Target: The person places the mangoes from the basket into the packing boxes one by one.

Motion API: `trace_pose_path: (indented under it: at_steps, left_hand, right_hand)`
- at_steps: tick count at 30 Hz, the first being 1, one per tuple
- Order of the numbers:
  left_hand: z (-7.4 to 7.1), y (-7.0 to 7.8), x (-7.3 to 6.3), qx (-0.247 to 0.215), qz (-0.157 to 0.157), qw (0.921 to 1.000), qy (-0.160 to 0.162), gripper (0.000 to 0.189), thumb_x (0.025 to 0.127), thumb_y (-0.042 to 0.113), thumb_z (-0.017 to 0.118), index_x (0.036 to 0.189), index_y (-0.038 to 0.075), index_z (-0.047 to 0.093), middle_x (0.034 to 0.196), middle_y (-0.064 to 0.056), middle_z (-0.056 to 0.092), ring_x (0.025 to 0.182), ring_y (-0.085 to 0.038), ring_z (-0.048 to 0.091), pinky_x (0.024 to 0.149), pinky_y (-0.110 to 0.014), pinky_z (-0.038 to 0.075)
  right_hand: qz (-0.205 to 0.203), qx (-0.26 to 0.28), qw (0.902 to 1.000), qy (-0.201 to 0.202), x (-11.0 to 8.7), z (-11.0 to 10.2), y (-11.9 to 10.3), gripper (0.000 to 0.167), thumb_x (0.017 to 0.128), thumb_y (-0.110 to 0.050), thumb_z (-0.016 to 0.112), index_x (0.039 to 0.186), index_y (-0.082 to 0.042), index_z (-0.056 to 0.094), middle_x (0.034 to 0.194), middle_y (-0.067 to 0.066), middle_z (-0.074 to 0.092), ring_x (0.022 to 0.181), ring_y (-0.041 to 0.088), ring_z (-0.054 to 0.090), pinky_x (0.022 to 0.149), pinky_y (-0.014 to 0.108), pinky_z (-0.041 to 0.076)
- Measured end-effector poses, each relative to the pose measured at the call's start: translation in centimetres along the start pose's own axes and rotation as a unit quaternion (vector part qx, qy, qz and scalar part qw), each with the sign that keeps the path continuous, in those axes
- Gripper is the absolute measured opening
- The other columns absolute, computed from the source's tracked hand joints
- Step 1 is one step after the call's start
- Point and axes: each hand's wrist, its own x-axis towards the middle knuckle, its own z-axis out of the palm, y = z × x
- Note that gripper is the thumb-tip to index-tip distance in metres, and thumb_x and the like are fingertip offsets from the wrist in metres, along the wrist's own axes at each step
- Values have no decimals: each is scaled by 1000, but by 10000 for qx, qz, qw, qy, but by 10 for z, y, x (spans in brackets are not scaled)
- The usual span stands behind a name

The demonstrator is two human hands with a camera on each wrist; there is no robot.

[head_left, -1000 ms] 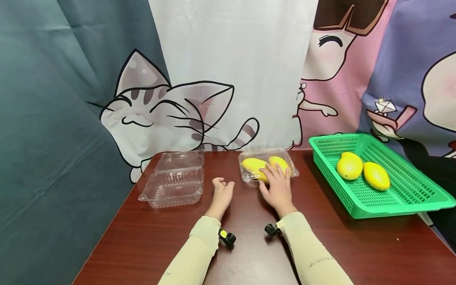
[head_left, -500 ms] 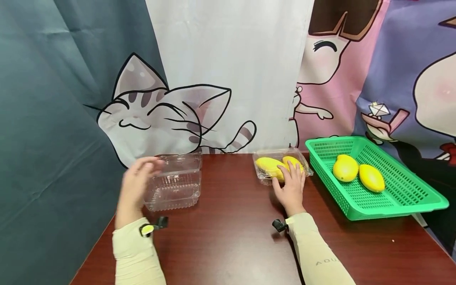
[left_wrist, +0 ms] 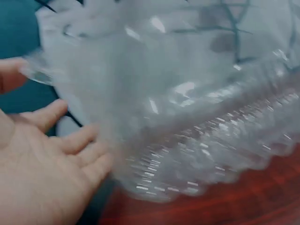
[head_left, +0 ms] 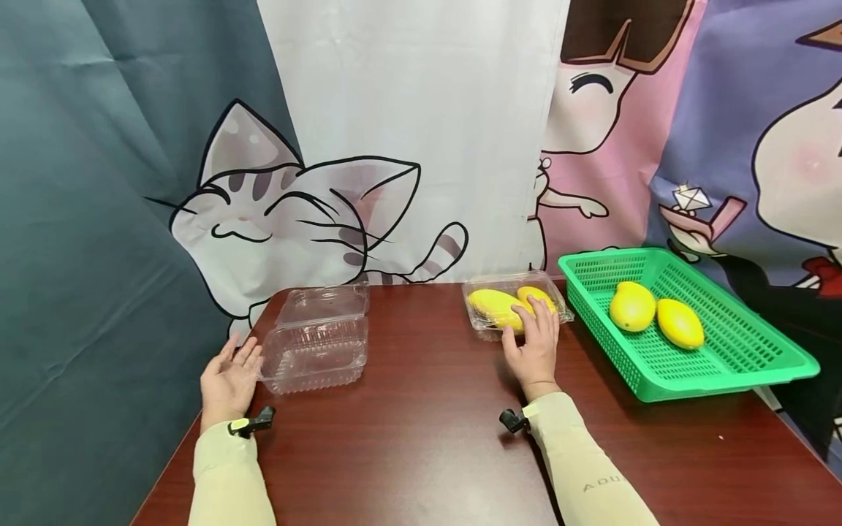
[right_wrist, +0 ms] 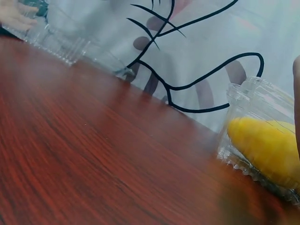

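Observation:
An empty clear plastic clamshell box [head_left: 316,358] stands with its lid raised on the left of the table. My left hand [head_left: 226,383] is at its left end, palm turned up; in the left wrist view the fingertips [left_wrist: 101,164] overlap the box's side wall. Farther right is a second clear clamshell [head_left: 483,325], closed, holding yellow oval fruits [head_left: 493,305]. Over its front right part lies my right hand [head_left: 534,354], fingers spread on the lid. Only one finger's edge [right_wrist: 297,108] of that hand shows in the right wrist view.
A green slotted basket [head_left: 723,387] with two lemons [head_left: 633,307] in it stands right beside the closed box. Behind the brown table [head_left: 421,438] hangs a cartoon-printed curtain [head_left: 421,109], close to the back of both boxes.
My left hand has gone from the middle of the table to the left end of the empty box. The filled box has slid right, closer to the basket, under my right hand.

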Motion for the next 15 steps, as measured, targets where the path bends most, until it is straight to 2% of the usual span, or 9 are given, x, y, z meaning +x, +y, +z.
trace_pose_path:
  at_steps: [1, 2, 4, 7, 8, 10, 12, 15]
  left_hand:
    - [-2, -4, 2, -242, -84, 9994, -237, 44, 108, 21, 28, 149, 30, 42, 141, 0, 47, 155, -13, -1, 123, -28, 0]
    - [-3, -7, 4, -241, -133, 9989, -385, 46, 108, 21, 26, 151, 30, 39, 150, -2, 39, 153, -11, -14, 123, -28, -2]
    - [-2, -13, 6, 226, -107, 9980, -579, 46, 109, 18, 24, 151, 30, 39, 162, -1, 27, 154, -13, -14, 123, -30, -4]
    - [1, -20, 9, 1115, 75, 9910, -734, 57, 109, 9, 22, 161, 31, 18, 169, 2, 11, 155, -18, -10, 123, -33, -4]
    - [1, -22, 10, 1336, 128, 9878, -786, 61, 108, 4, 21, 163, 30, 11, 169, 3, 13, 156, -20, -8, 124, -34, -3]
    - [2, -26, 11, 1551, 198, 9832, -943, 71, 103, -7, 17, 164, 26, 1, 164, 3, 26, 156, -22, -6, 123, -37, -5]
    - [2, -31, 13, 1671, 185, 9796, -1099, 81, 94, -16, 12, 164, 22, -3, 156, 5, 38, 156, -24, -5, 123, -38, -6]
    - [2, -40, 15, 1975, 181, 9719, -1269, 92, 82, -22, 9, 164, 19, -2, 153, 4, 41, 155, -27, -4, 123, -40, -8]
  right_hand:
    - [-19, 19, 10000, 26, 0, 1, -1, 35, 87, -22, 61, 118, -6, 67, 142, 20, 53, 138, 43, 42, 111, 72, 18]
    - [-52, 38, 10000, 53, -1, 2, -1, 35, 87, -21, 61, 117, -6, 67, 141, 21, 54, 136, 44, 43, 111, 73, 19]
    - [-85, 55, 9999, 69, -1, 3, -3, 33, 86, -20, 62, 116, -5, 67, 139, 22, 55, 133, 47, 45, 110, 74, 19]
    - [-58, 70, 10000, 39, -1, 2, -5, 32, 86, -17, 63, 115, -5, 67, 138, 23, 56, 132, 47, 45, 110, 74, 19]
    - [-41, 83, 10000, 31, -2, 2, -5, 32, 85, -16, 64, 115, -5, 67, 137, 23, 56, 133, 47, 45, 110, 74, 19]
    - [9, 107, 9999, 30, -1, 1, -5, 32, 85, -15, 65, 115, -6, 67, 137, 22, 56, 133, 46, 45, 110, 74, 19]
    - [28, 132, 9999, 27, -1, 0, -4, 32, 85, -15, 65, 115, -6, 67, 136, 22, 57, 132, 46, 46, 110, 73, 20]
    - [30, 116, 9999, 7, -1, -2, -2, 32, 86, -17, 63, 115, -5, 67, 136, 21, 57, 132, 45, 46, 110, 73, 20]
